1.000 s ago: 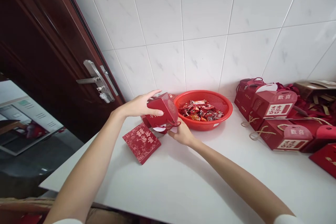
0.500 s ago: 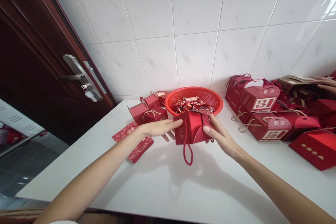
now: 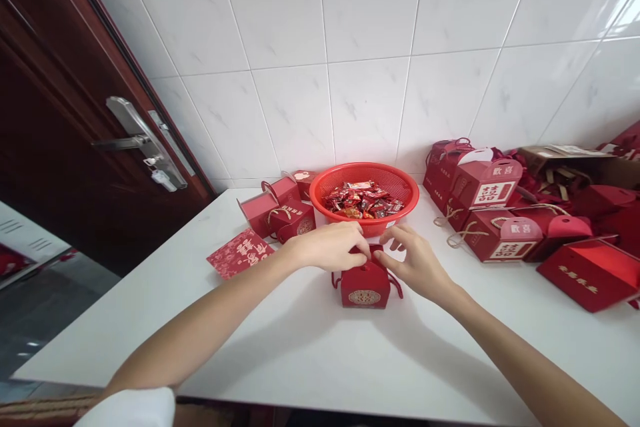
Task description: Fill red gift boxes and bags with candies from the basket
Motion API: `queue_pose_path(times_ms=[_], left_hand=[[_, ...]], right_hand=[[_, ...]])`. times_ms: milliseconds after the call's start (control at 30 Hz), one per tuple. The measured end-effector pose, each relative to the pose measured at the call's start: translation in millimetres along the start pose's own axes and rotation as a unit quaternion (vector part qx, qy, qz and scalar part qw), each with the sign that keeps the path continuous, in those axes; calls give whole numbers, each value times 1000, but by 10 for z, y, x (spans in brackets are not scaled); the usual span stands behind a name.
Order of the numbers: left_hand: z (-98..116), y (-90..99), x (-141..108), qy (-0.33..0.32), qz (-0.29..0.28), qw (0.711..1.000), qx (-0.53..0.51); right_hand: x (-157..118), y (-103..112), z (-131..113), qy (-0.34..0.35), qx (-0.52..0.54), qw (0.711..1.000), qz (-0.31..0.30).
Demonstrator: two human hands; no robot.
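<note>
A small red gift box (image 3: 364, 285) with a gold round emblem stands upright on the white table. Dark red cord loops hang at its two sides. My left hand (image 3: 336, 245) is closed at the top of the box, thumb and fingers pinching near its upper edge. From the other side my right hand (image 3: 419, 259) grips the same top edge, thumb in front and curled fingers behind. The hands partly hide the box's top. Just behind them sits a red plastic basket (image 3: 320, 199) holding many wrapped candies (image 3: 363, 201).
Several red boxes (image 3: 295, 219) and a flat patterned red box (image 3: 240, 255) lie to the left. More red boxes (image 3: 493, 233) stand at the right, near an open cardboard box (image 3: 565, 155). A tiled wall (image 3: 290, 107) closes the back; a dark door (image 3: 60, 80) is at left.
The red box has come down from the air onto the table and turned, its emblem side now facing me. Both hands have moved to its top.
</note>
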State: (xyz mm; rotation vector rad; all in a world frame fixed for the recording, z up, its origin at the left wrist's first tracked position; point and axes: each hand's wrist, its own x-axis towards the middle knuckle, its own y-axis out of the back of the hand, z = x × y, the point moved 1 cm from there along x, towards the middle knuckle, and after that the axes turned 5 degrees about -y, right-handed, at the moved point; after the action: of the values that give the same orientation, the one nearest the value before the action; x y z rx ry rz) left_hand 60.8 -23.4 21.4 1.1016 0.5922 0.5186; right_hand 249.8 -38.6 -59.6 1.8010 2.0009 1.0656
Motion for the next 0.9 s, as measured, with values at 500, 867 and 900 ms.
queue_pose_path(times_ms=[500,867,900], left_hand=[[-346,-207,235,82,2,989,-120],[-488,-290,129,30,37,995,-86],[-474,-299,127,17,43,995,-88]], right_hand=[[159,-63,-329,90,-134,959,-232],[249,37,-297,64,-191,968,-151],[242,33,-282,60,-185,971,-139]])
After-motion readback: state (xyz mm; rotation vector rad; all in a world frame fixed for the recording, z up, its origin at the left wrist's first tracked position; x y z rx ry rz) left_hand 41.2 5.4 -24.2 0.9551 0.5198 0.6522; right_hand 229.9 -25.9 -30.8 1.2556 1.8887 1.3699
